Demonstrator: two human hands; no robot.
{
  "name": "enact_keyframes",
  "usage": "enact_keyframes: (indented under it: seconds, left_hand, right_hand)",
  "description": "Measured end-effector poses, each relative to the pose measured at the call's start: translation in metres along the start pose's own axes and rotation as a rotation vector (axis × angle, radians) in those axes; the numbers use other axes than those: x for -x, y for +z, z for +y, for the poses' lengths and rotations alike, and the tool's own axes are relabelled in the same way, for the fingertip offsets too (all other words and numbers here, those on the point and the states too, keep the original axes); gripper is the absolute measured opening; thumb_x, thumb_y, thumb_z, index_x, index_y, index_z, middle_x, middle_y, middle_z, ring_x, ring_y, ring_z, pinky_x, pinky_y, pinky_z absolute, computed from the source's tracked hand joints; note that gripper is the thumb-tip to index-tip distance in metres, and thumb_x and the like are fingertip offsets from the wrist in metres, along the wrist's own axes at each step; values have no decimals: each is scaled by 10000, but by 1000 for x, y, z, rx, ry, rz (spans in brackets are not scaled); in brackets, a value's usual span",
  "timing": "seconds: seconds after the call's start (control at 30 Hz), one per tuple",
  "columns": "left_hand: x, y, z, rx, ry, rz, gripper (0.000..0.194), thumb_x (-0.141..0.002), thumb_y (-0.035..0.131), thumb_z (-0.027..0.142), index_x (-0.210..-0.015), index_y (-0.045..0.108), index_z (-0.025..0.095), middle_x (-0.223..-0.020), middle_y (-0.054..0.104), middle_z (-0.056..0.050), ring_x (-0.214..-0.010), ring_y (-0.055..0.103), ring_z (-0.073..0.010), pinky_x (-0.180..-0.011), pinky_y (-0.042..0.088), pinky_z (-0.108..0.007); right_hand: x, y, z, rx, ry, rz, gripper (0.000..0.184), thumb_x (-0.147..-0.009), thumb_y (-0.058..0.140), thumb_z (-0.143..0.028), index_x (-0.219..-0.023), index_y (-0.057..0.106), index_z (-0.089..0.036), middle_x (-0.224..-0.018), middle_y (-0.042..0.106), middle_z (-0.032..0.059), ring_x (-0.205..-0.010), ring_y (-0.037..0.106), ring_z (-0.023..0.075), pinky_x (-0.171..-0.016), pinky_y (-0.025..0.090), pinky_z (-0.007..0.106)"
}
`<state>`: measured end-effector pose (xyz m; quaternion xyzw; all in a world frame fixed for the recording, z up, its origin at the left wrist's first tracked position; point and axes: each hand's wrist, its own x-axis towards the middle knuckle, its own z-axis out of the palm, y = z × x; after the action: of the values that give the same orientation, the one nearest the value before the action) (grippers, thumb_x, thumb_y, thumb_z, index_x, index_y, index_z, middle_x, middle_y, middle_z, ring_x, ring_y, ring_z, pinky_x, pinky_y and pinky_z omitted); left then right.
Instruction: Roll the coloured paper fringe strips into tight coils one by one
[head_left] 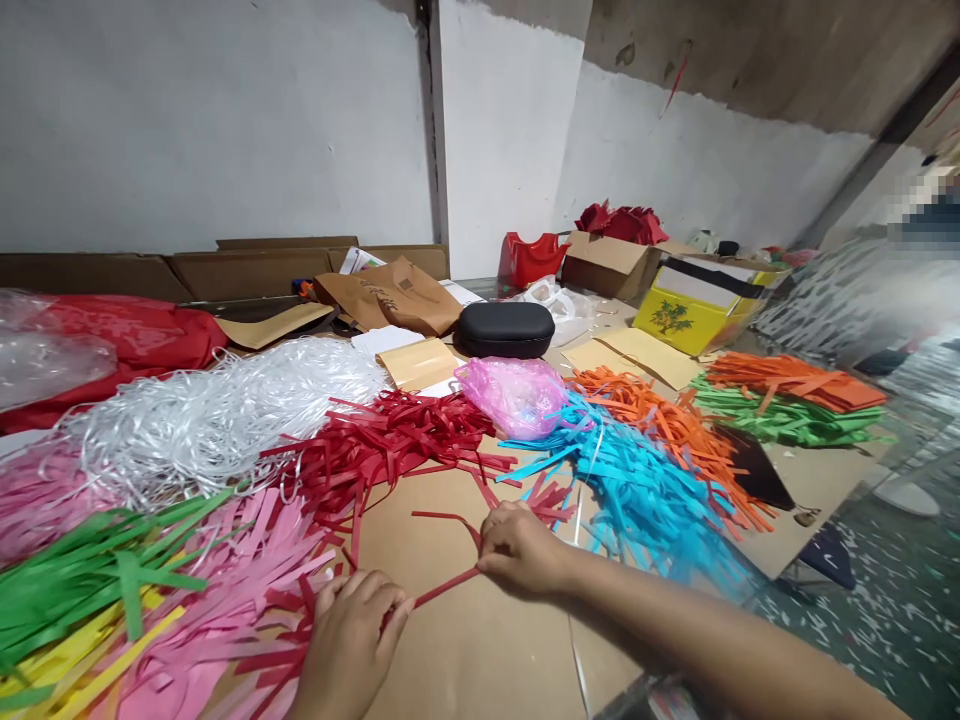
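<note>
My left hand and my right hand each pinch an end of one red paper strip, stretched taut between them just above a brown cardboard sheet. Both hands have their fingers closed. A heap of red strips lies just beyond the hands. Pink strips lie under and beside my left hand. Blue strips spread out to the right of my right hand.
Green and yellow strips lie at the near left and white strips behind them. Orange strips, a pink plastic bag, a black case, a yellow box and cardboard boxes fill the back.
</note>
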<state>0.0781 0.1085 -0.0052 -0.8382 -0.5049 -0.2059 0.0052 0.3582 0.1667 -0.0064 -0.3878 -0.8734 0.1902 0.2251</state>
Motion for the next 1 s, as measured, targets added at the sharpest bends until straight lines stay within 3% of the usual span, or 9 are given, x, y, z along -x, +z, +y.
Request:
enact_keyframes:
  seconds: [0.13,0.23,0.33,0.5,0.6,0.67,0.8,0.9,1.0]
  left_hand:
    - [-5,-1,3,-55,22,6,211,-943,568,220,-742,632,215,-742,664,31,-756,608,-207,-840,297,-383]
    - [-9,-4,7,-78,85,15,138,-916,572,151,-880,669,242,-829,694,36,-814,609,-200,-871,291,-386]
    - [-12,-5,16,-124,233,43,294,-860,572,71,-996,691,303,-891,729,59,-874,612,-192,-975,271,-409]
    - [-22,7,30,-115,298,163,188,-883,549,128,-880,696,244,-806,721,37,-778,587,-187,-1088,227,-467]
    - [-30,9,34,-105,298,258,322,-966,424,107,-813,681,227,-717,687,46,-704,579,-158,-1121,210,-458]
    - [-32,0,36,-104,310,315,415,-1002,330,94,-820,681,220,-721,694,44,-697,591,-142,-1148,203,-436]
    - [-23,-34,52,-4,435,536,447,-1047,253,135,-971,691,188,-787,742,19,-745,645,-118,-1216,215,-457]
    - [-16,-59,69,-2,551,596,454,-1074,260,213,-994,704,165,-788,770,-4,-776,686,-117,-1245,224,-458]
    - [-16,-74,78,-25,555,589,460,-1077,272,200,-926,706,181,-709,763,30,-687,690,-89,-1276,174,-411]
  right_hand:
    - [-3,-3,-3,59,-1,-7,142,-844,811,-245,-770,711,-175,-833,748,8,-810,638,172,-763,345,324]
    - [-2,-6,-7,117,-42,-7,55,-876,742,-201,-836,711,-178,-864,749,28,-816,622,181,-765,304,350]
    - [1,-9,-10,174,-158,-21,89,-939,673,-229,-863,716,-209,-862,750,14,-823,607,174,-853,293,389]
    - [0,-3,-9,531,-468,59,177,-996,553,-160,-876,683,-156,-768,692,28,-733,536,172,-928,307,428]
    - [-5,-5,-13,584,-510,94,216,-968,560,-135,-771,645,-157,-703,657,12,-695,500,166,-944,312,442]
    - [-4,-17,-27,528,-490,148,270,-975,553,-162,-715,623,-168,-662,643,5,-683,489,163,-917,323,436]
    - [12,-64,-79,77,-298,148,279,-1001,565,-419,-905,732,-218,-876,737,41,-799,558,194,-818,356,392]
    - [16,-87,-112,-511,10,-91,438,-997,541,-539,-859,776,-196,-794,722,38,-701,559,168,-754,409,349]
    - [11,-77,-121,-1163,327,-316,492,-712,814,-649,-684,770,-160,-635,660,1,-614,550,127,-710,452,295]
